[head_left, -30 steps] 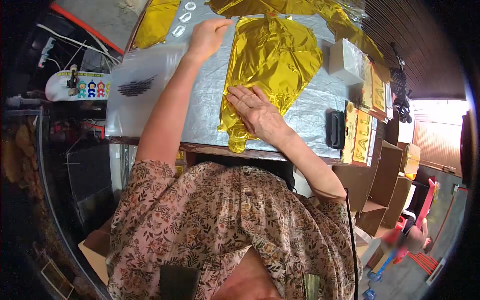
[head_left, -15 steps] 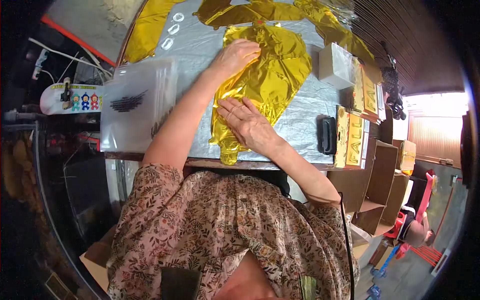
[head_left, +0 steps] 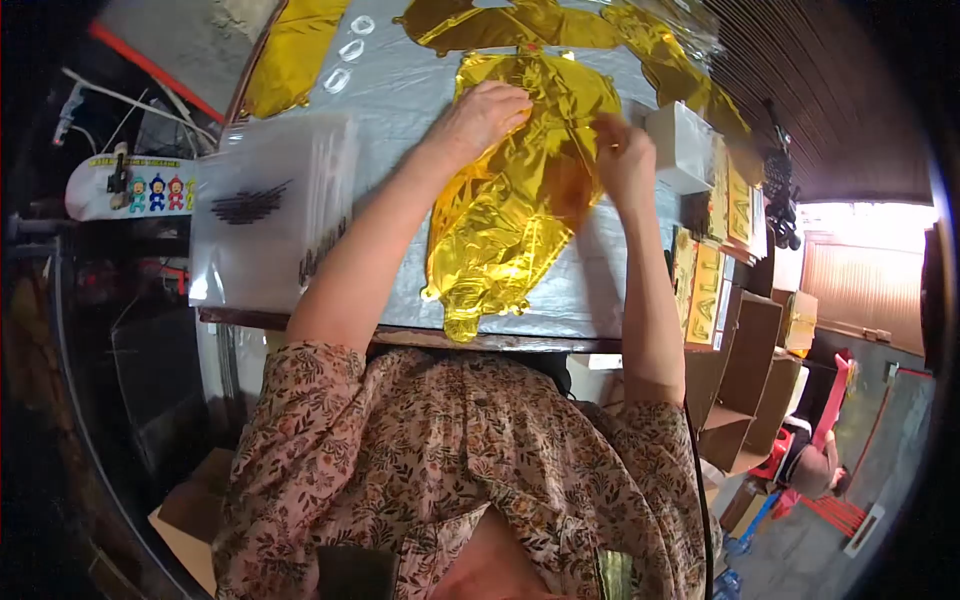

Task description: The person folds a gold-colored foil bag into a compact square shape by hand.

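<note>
A shiny gold foil sheet [head_left: 510,215], creased and shaped like a flat balloon, lies on the silver-covered table [head_left: 390,130]. My left hand [head_left: 485,118] rests on its upper left part, fingers bent together over a fold of the foil. At the foil's right edge is my right hand [head_left: 627,160], raised a little, with its fingers curled and pinched on the edge. The fingertips are partly blurred. The foil's narrow tail [head_left: 461,326] hangs near the table's front edge.
Clear plastic bags [head_left: 270,215] lie at the left. More gold foil [head_left: 290,60] is at the back, with three small clear rings [head_left: 351,50]. A white box [head_left: 682,147] and yellow-lettered packets [head_left: 703,295] stand at the right. Beyond are cartons [head_left: 745,380] and another person [head_left: 812,468].
My right hand has left the lower foil, where it lay flat, and moved up and right to the foil's right edge, its fingers now curled. My left hand stays at nearly the same spot.
</note>
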Demonstrator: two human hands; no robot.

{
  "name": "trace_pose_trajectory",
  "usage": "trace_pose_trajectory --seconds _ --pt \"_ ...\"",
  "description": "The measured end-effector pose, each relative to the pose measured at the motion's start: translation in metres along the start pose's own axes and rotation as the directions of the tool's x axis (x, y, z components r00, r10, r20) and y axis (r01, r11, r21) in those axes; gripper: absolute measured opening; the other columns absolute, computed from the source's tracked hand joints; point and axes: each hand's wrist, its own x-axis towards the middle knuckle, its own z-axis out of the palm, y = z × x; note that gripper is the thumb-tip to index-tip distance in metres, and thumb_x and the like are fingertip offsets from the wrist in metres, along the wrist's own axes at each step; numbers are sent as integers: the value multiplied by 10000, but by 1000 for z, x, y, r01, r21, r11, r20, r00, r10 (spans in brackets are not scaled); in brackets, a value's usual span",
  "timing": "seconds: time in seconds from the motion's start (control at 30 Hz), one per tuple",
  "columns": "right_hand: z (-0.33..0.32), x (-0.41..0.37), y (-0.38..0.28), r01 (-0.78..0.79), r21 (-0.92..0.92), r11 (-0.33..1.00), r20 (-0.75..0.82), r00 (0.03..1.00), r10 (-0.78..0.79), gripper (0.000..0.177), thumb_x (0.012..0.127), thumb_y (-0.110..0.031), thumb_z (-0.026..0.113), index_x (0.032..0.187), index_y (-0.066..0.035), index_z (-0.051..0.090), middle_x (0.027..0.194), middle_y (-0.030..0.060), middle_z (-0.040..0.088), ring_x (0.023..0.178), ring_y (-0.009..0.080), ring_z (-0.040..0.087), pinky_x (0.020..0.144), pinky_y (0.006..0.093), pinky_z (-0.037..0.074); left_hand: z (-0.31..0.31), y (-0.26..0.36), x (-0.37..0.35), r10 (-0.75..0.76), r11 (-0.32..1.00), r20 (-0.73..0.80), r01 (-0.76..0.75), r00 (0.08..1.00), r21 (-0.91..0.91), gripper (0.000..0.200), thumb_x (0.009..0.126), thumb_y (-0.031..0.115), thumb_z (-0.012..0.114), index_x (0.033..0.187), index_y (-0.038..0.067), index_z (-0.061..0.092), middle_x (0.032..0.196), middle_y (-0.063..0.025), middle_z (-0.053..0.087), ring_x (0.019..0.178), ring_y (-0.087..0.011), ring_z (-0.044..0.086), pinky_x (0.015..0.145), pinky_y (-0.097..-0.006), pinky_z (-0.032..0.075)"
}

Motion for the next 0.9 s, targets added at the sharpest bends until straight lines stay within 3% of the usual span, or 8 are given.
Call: trace_pose_trajectory --seconds 0.03,0.1,0.2,0.3,0.43,0.6,0.83,0.9 --pt "-2 9 8 -132 -67 989 -79 989 126 218 963 -129 612 1067 3 751 921 239 756 872 411 749 792 451 594 1 0 0 -15 1000 -10 15 1000 -11 233 941 187 715 1101 24 762 1187 -106 741 1140 -318 657 1006 -412 531" --pt "-2 29 32 -179 -330 927 15 981 195 331 952 -288 631 984 24 737 924 276 737 900 468 725 825 511 582 2 0 -1 -19 1000 6 19 1000 -11 247 951 188 712 1132 27 755 1214 -105 736 1163 -316 652 1019 -409 530" --pt "23 54 69 -181 -519 835 100 958 269 346 905 -315 688 1035 4 719 1068 281 733 1010 465 707 889 535 572 -3 0 -2 -62 998 79 62 995 7 294 979 211 698 1206 28 737 1286 -115 719 1229 -319 633 1066 -405 511" --pt "38 69 60 -225 -592 774 11 958 287 412 911 -360 682 1073 18 710 1123 268 733 1057 469 700 904 516 583 -6 3 -1 -80 997 108 78 991 17 336 980 250 699 1232 30 725 1321 -129 699 1258 -326 612 1091 -412 489" --pt "33 86 49 -298 -490 819 57 927 371 461 890 -398 708 1076 24 709 1116 273 736 1068 455 708 906 509 586 -7 11 -4 -94 993 94 87 991 79 392 973 288 708 1264 26 707 1343 -135 681 1273 -333 597 1104 -421 474" --pt "40 108 74 -385 -401 831 47 897 439 445 819 -351 756 1079 8 727 1126 283 737 1067 432 719 902 503 586 -11 15 -2 -101 992 145 89 984 90 372 988 308 689 1313 130 706 1353 -96 638 1257 -310 575 1084 -431 467" --pt "19 120 43 -417 -306 856 -51 905 423 447 798 -404 783 1030 -22 793 1063 228 769 1034 375 745 903 458 581 -10 17 -2 -127 980 203 92 971 176 346 1024 330 626 1338 209 707 1406 -72 583 1308 -288 514 1102 -433 428" --pt "10 125 28 -296 -236 926 47 948 315 422 823 -362 769 1018 13 783 1057 242 770 983 320 768 874 429 590 -10 17 -2 -127 977 205 86 970 198 353 1028 355 615 1334 205 708 1401 -77 588 1320 -287 507 1119 -429 411"
